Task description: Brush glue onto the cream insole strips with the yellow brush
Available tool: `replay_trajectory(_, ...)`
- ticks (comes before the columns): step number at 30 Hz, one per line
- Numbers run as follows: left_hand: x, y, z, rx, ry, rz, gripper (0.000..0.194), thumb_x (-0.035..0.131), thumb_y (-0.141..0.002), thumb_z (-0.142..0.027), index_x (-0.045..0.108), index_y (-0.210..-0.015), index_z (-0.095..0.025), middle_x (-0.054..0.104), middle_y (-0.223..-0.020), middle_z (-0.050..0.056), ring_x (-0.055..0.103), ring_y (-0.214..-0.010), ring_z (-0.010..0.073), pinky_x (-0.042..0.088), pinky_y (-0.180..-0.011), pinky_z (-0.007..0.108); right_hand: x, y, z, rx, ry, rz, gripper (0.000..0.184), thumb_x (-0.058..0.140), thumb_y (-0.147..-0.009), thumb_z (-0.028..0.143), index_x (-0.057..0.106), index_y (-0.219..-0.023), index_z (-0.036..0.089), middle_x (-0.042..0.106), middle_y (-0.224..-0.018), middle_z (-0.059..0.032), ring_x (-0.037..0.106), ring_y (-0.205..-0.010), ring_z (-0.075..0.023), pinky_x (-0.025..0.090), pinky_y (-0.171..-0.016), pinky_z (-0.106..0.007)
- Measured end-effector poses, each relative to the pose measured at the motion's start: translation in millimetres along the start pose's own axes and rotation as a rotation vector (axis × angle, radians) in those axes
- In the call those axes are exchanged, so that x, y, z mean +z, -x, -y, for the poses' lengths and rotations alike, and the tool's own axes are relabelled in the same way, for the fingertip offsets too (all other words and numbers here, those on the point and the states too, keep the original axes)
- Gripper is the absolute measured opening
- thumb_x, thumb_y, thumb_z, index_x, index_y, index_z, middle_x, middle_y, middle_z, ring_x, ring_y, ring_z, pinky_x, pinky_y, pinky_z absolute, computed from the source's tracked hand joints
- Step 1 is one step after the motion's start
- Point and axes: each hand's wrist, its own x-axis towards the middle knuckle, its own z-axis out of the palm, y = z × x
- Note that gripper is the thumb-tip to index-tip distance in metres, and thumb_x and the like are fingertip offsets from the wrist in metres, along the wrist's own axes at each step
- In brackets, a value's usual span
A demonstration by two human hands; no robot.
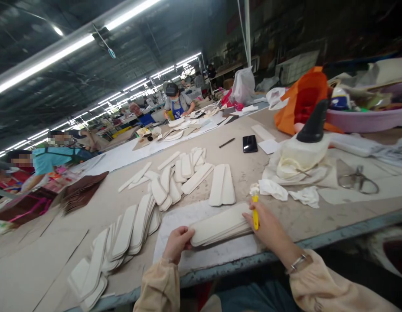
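My left hand [178, 243] pinches the left end of a small fanned stack of pale, round-cornered strips [220, 223], thumb on top. In my right hand [269, 225] is a brush with a yellow handle [256, 213], its whitish, clumped tip pointing away from me. The fingers of that hand also rest at the stack's right end. Under the stack lies a white sheet [204, 258]. Just beyond it, two similar strips [222, 184] lie side by side. Many more overlapping strips [142, 221] spread out to the left.
Right of the brush are crumpled tissues [274, 190], a white container with a black top [301, 151] and scissors [358, 178]. A phone [250, 144] lies farther back. Brown folded pieces [83, 190] are at left. A co-worker [178, 104] sits across the table, whose front edge [227, 269] is near me.
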Motion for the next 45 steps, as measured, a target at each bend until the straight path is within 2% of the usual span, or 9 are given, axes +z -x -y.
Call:
replay_trajectory(5,0.4,8.8,-14.5,0.128,-0.067,0.011,0.037,0.078,-0.059,-0.048,0.063,-0.061,-0.014,0.049,-0.052,-0.003,0.041,-0.047,0.0082,0.031,-0.04,0.018,-9.9,-4.5,3.3,0.038,-0.078,-0.002,0.019,0.055,-0.085,0.033,0.05,-0.1,0.022,0.062,-0.116,-0.0128,0.061,-0.106,-0.0292,0.049,-0.088,-0.046)
replay_trajectory(10,-5.6,20.2,-43.6,0.29,-0.211,0.045,0.033,0.074,-0.065,-0.05,0.068,-0.068,-0.017,0.055,-0.06,-0.001,0.045,-0.053,0.0115,0.037,-0.047,0.02,-22.6,-10.0,11.3,0.048,-0.259,0.03,0.024,0.058,-0.084,0.034,0.044,-0.1,0.023,0.056,-0.13,-0.0141,0.056,-0.118,-0.027,0.045,-0.095,-0.046)
replay_trajectory(15,-7.7,31.0,-75.5,0.443,-0.37,-0.002,0.035,0.074,-0.062,-0.054,0.068,-0.069,-0.019,0.055,-0.056,-0.001,0.045,-0.051,0.0131,0.037,-0.049,0.023,-31.5,-13.6,19.6,0.071,-0.468,0.013,0.03,0.063,-0.08,0.034,0.041,-0.098,0.024,0.056,-0.131,-0.014,0.054,-0.121,-0.0253,0.042,-0.098,-0.045)
replay_trajectory(20,-13.1,37.1,-94.7,0.498,-0.371,-0.01,0.037,0.073,-0.063,-0.056,0.065,-0.064,-0.02,0.05,-0.053,-0.002,0.044,-0.054,0.0136,0.036,-0.051,0.023,-41.1,-15.5,27.8,0.128,-0.713,-0.019,0.033,0.068,-0.077,0.03,0.04,-0.093,0.024,0.058,-0.126,-0.0086,0.061,-0.099,-0.0186,0.046,-0.09,-0.037)
replay_trajectory(23,-19.6,35.2,-92.6,0.476,-0.333,-0.02,0.037,0.072,-0.066,-0.056,0.064,-0.067,-0.02,0.048,-0.053,-0.003,0.042,-0.054,0.0123,0.034,-0.052,0.022,-47.7,-16.2,32.4,0.158,-0.84,-0.061,0.032,0.069,-0.076,0.029,0.04,-0.09,0.025,0.062,-0.105,-0.0002,0.058,-0.082,-0.0138,0.046,-0.078,-0.029)
replay_trajectory(27,-23.3,34.4,-79.8,0.394,-0.271,-0.019,0.038,0.072,-0.065,-0.056,0.063,-0.066,-0.019,0.046,-0.053,-0.004,0.04,-0.055,0.0114,0.034,-0.053,0.021,-53.7,-16.6,37.1,0.167,-0.911,-0.114,0.029,0.068,-0.076,0.027,0.041,-0.083,0.024,0.048,-0.073,0.0074,0.048,-0.066,-0.0115,0.039,-0.062,-0.023)
replay_trajectory(32,-14.5,40.6,-65.6,0.288,-0.127,0.047,0.036,0.074,-0.065,-0.053,0.063,-0.066,-0.019,0.045,-0.058,-0.004,0.037,-0.055,0.0103,0.035,-0.05,0.021,-55.3,-17.2,36.7,0.172,-0.926,-0.172,0.03,0.068,-0.076,0.031,0.04,-0.08,0.024,0.045,-0.07,0.0078,0.043,-0.061,-0.0108,0.034,-0.058,-0.022)
replay_trajectory(37,-5.2,40.0,-54.4,0.233,-0.024,0.049,0.036,0.076,-0.063,-0.051,0.062,-0.068,-0.018,0.048,-0.061,-0.004,0.037,-0.056,0.0098,0.034,-0.049,0.02,-56.4,-18.1,34.3,0.167,-0.898,-0.186,0.031,0.069,-0.075,0.032,0.04,-0.08,0.024,0.045,-0.07,0.0073,0.042,-0.062,-0.0114,0.035,-0.059,-0.022)
replay_trajectory(45,-4.5,31.2,-43.3,0.239,0.013,0.085,0.034,0.074,-0.067,-0.048,0.061,-0.067,-0.017,0.044,-0.061,-0.005,0.036,-0.055,0.0084,0.035,-0.05,0.019,-62.5,-18.2,36.6,0.178,-0.853,-0.178,0.03,0.068,-0.077,0.034,0.04,-0.079,0.024,0.045,-0.071,0.0061,0.043,-0.064,-0.0118,0.036,-0.06,-0.023)
